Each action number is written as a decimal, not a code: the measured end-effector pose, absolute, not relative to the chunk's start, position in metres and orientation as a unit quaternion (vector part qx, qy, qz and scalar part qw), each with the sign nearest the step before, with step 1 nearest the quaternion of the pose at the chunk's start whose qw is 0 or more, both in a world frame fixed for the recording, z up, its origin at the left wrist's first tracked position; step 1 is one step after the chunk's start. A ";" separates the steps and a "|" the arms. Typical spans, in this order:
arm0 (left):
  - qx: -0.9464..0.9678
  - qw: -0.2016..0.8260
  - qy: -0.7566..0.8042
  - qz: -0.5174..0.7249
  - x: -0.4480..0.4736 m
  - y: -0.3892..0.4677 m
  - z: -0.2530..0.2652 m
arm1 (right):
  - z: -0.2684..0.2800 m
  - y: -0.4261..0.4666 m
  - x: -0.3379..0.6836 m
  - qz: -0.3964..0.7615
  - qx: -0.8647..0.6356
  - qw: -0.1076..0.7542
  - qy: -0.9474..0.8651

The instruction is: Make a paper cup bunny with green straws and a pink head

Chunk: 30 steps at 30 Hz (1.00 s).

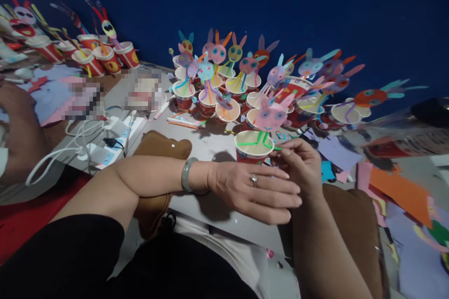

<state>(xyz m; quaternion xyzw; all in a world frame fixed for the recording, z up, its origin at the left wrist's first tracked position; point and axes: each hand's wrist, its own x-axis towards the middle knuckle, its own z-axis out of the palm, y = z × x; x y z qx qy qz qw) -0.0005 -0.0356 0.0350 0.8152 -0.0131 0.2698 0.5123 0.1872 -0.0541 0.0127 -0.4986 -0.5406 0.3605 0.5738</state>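
Note:
In front of me stands a paper cup [253, 154] with a pink paper rabbit face [271, 117] above it on green strips. One green strip [276, 148] sticks out past the right side of the cup's rim. My right hand [303, 163] is closed, with thumb and forefinger pinched at that strip's outer end. My left hand [257, 191], with a ring and a bangle, reaches across in front of the cup, back upward. Its fingers are stretched out and hold nothing visible. Whether it touches the cup is hidden.
Several finished-looking rabbit cups [208, 100] crowd the back of the table. A white power strip [121, 142] with cables and a brown cushion [161, 145] lie left. Coloured paper [400, 191] and a clear bottle [403, 133] are right. Another person's arm [19, 126] shows far left.

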 end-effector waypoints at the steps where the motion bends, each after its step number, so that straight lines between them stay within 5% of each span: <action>1: 0.812 0.521 -0.026 0.262 0.002 -0.036 0.033 | 0.011 -0.054 0.185 0.407 -0.487 0.564 -0.528; 9: 0.865 0.444 -0.089 0.216 0.008 -0.040 0.021 | -0.014 -0.041 0.170 0.525 -0.472 0.548 -0.449; 16: 0.855 0.401 -0.107 0.310 0.009 -0.046 0.011 | -0.027 -0.032 0.169 0.534 -0.491 0.536 -0.431; 22: 0.909 0.316 -0.135 0.237 0.007 -0.044 0.008 | -0.028 -0.027 0.180 0.531 -0.489 0.540 -0.432; 27: 0.911 0.341 -0.103 0.209 0.005 -0.042 0.011 | -0.027 -0.028 0.181 0.529 -0.490 0.545 -0.427; 30: 0.872 0.362 -0.101 0.313 0.003 -0.040 0.013 | -0.025 -0.029 0.181 0.529 -0.499 0.546 -0.417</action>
